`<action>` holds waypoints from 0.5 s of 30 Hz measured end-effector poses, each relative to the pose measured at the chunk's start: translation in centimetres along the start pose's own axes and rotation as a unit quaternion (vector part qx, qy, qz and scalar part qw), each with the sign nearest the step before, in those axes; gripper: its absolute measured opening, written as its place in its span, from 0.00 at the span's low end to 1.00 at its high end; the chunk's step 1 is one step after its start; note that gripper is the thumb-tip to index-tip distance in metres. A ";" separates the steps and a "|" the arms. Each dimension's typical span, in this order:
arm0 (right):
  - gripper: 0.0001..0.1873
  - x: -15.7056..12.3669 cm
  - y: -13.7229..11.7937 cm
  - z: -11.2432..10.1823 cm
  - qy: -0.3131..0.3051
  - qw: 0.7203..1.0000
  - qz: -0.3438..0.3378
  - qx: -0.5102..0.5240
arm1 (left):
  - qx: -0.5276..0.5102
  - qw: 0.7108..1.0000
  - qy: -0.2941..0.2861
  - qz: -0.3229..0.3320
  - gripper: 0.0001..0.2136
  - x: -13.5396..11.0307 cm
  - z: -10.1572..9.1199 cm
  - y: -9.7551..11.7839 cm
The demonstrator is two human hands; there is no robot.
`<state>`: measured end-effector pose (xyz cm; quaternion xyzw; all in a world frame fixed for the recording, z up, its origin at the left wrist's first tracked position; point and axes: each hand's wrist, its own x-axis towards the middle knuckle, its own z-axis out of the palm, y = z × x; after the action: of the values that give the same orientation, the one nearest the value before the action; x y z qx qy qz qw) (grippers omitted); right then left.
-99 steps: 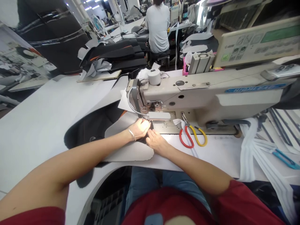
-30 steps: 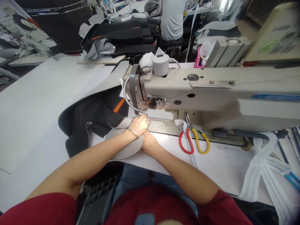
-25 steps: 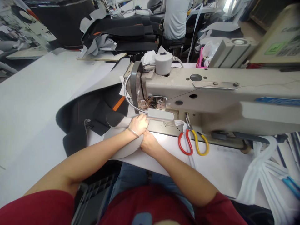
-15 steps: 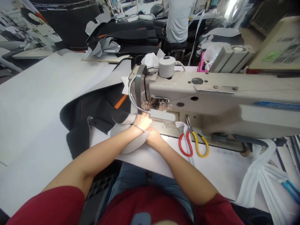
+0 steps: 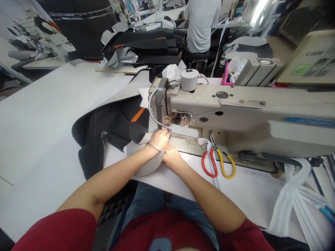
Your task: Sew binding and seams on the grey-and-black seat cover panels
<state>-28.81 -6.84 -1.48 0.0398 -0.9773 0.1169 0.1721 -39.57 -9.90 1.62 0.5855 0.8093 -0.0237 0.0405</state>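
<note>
My left hand (image 5: 160, 139) is closed on the edge of a dark fabric piece with a light grey backing (image 5: 149, 166), just in front of the needle area of a sewing machine (image 5: 235, 101). Close beside it, my right hand (image 5: 171, 155) pinches the same fabric piece from the near side. The fingertips of both hands are partly hidden, under the lamp's bright light. The piece's black face and an orange stripe (image 5: 138, 114) spread out to the left of the machine. Scissors (image 5: 215, 153) with one red and one yellow handle lie right of my hands, near the machine bed.
White strips (image 5: 288, 198) hang over the table's right side. Behind the machine are a pink basket (image 5: 227, 75) and a stack of dark fabric pieces (image 5: 146, 47). A person in a light shirt (image 5: 202, 28) sits farther back. The white tabletop (image 5: 39, 129) extends left.
The whole view has shifted slightly, so everything appears a little lower and to the right. Both hands stay on the fabric piece at the machine, with little visible movement.
</note>
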 end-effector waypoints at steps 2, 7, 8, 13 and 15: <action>0.12 0.0 0.0 0.0 -0.009 1.000 0.002 -0.004 | 0.020 1.000 0.008 -0.001 0.13 -0.2 -0.3 0.2; 0.11 0.1 -0.1 0.1 -0.027 1.000 -0.001 -0.005 | 0.063 0.998 0.017 -0.004 0.13 -0.6 -0.5 0.4; 0.11 0.1 -0.1 0.0 -0.028 1.000 -0.001 -0.004 | 0.067 0.998 0.016 -0.003 0.13 -0.6 -0.4 0.4; 0.11 0.0 -0.1 -0.1 -0.022 1.000 0.008 0.001 | 0.068 0.997 0.038 0.018 0.12 -0.3 0.3 0.1; 0.11 0.0 -0.1 -0.2 -0.026 1.000 0.009 0.003 | 0.063 0.997 0.045 0.020 0.11 -0.2 0.4 0.0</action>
<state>-28.71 -6.90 -1.26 0.0344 -0.9814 0.1207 0.1453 -39.45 -10.08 1.22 0.6037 0.7951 -0.0478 -0.0323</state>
